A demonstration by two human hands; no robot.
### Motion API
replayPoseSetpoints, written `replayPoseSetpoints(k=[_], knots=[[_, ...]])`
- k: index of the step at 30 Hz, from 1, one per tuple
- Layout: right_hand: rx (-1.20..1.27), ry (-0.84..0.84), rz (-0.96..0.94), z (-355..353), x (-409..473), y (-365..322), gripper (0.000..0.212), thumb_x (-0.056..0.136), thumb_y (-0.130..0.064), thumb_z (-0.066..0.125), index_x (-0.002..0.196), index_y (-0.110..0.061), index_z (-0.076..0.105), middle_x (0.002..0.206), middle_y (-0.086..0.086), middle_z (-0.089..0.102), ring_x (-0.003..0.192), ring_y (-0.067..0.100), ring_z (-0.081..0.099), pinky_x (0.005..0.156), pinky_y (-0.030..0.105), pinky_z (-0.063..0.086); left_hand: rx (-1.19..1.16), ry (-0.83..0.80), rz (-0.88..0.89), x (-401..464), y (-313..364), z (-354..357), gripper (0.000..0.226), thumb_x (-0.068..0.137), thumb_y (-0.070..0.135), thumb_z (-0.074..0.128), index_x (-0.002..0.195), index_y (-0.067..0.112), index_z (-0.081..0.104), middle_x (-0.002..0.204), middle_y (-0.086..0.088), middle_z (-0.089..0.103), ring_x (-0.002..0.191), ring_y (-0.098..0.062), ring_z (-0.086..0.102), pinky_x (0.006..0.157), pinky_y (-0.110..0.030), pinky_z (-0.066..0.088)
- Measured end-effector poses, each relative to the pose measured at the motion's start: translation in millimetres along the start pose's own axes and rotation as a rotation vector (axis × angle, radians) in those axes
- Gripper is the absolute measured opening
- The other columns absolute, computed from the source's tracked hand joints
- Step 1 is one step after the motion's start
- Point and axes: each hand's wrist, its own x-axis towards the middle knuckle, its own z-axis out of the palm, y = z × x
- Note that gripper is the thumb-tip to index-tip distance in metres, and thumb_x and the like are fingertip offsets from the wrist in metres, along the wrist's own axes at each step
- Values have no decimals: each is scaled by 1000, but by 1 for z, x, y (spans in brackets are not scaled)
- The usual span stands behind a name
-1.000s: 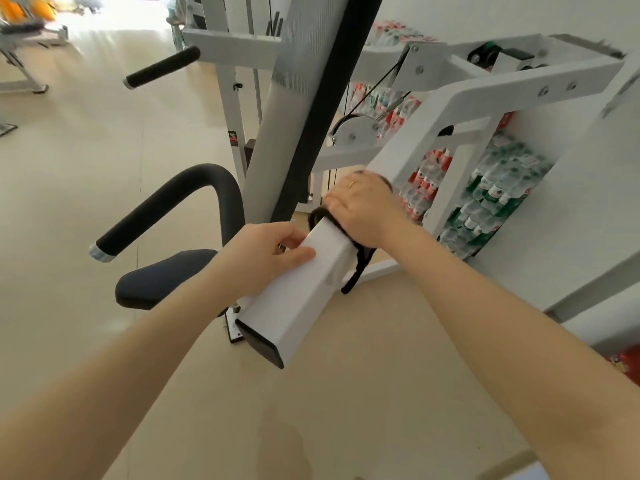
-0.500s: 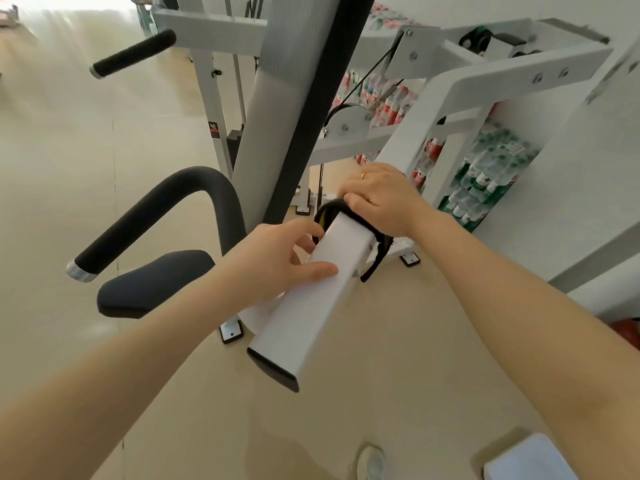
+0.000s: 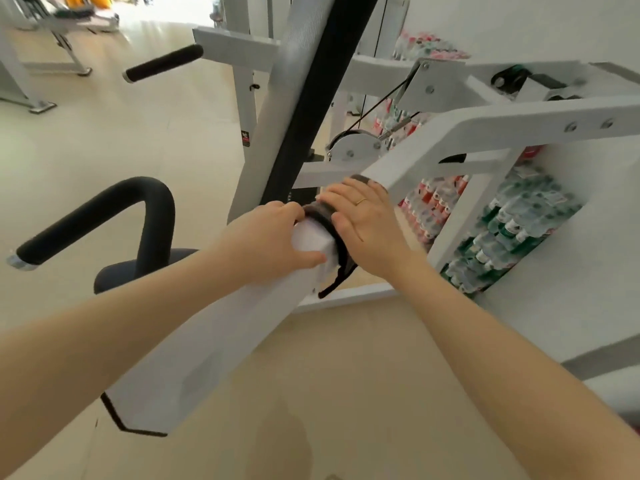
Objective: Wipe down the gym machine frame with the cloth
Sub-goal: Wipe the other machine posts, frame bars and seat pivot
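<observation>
A white square beam (image 3: 221, 341) of the gym machine frame slants from the lower left up to the right. A dark cloth (image 3: 332, 233) is wrapped around the beam near its middle, with a loose end hanging below. My right hand (image 3: 367, 223) lies over the cloth and presses it onto the beam, fingers mostly straight, a ring on one finger. My left hand (image 3: 270, 237) grips the beam just below the cloth, thumb on the top face and fingers curled over the far edge.
A black padded handle (image 3: 104, 216) and a dark seat (image 3: 145, 268) sit to the left. A tall grey and black upright (image 3: 298, 109) rises behind my hands. Packs of bottles (image 3: 502, 230) are stacked behind the frame on the right. Beige floor lies below.
Both hands and the cloth have slid up the beam, away from its capped end. More bare beam shows below my left hand. The camera view has shifted.
</observation>
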Motion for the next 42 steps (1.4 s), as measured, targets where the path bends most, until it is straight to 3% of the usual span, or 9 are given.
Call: replayPoseSetpoints(k=[6,10,15,18,23,27,30,36,42], knots=[[0,131,-231,8,0,26,45,94,-33,31,120,-13,62,123,4,62,120,24,48,105,39,27,-1,69,-104,9,14,7,55,72,55,62,111,18,51,108,1,54,95,-18,50,82,-31,43],[11,87,-46,-8,27,75,50,92,-36,26,119,-15,62,123,2,61,121,23,47,106,31,20,-46,29,-114,19,25,9,56,77,53,61,123,24,47,113,5,49,98,-13,46,85,-28,40],[9,39,306,-24,64,153,74,82,-50,8,133,-20,52,144,3,44,138,23,27,115,41,12,-50,-26,-67,50,31,8,56,75,55,60,121,25,49,104,11,45,90,-8,42,79,-24,36],[-70,-59,468,-32,76,176,50,97,-38,20,141,-25,40,153,-1,28,143,20,12,116,41,6,-68,-62,-18,75,39,7,59,76,54,62,123,21,49,104,9,47,92,-10,45,79,-23,36],[46,52,283,-23,53,145,51,93,-30,24,134,-17,50,145,4,41,140,27,22,117,39,8,-49,-79,63,127,57,7,57,78,52,62,118,13,52,109,-2,54,97,-17,50,83,-28,42],[32,79,156,-14,36,136,55,93,-36,21,132,-15,53,141,5,47,138,28,28,115,41,12,-130,-26,141,157,70,13,41,77,47,65,102,16,55,89,2,58,77,-11,52,68,-22,40],[27,114,77,-13,39,157,51,95,-33,25,130,-12,55,138,8,50,136,30,32,114,37,13,11,-7,119,166,75,17,52,78,51,61,113,15,50,99,0,53,82,-13,49,73,-24,42],[54,72,280,-36,78,231,57,91,-35,18,137,-19,47,147,2,38,143,24,16,116,34,6,162,-22,38,194,98,18,64,82,56,52,130,15,41,121,-4,48,105,-21,50,87,-36,45],[-230,-19,340,-58,103,323,58,93,-42,9,138,-25,42,146,-2,38,140,20,19,113,35,-2,31,-21,-112,238,128,31,54,79,56,54,118,18,50,112,-2,54,103,-22,51,84,-34,44]])
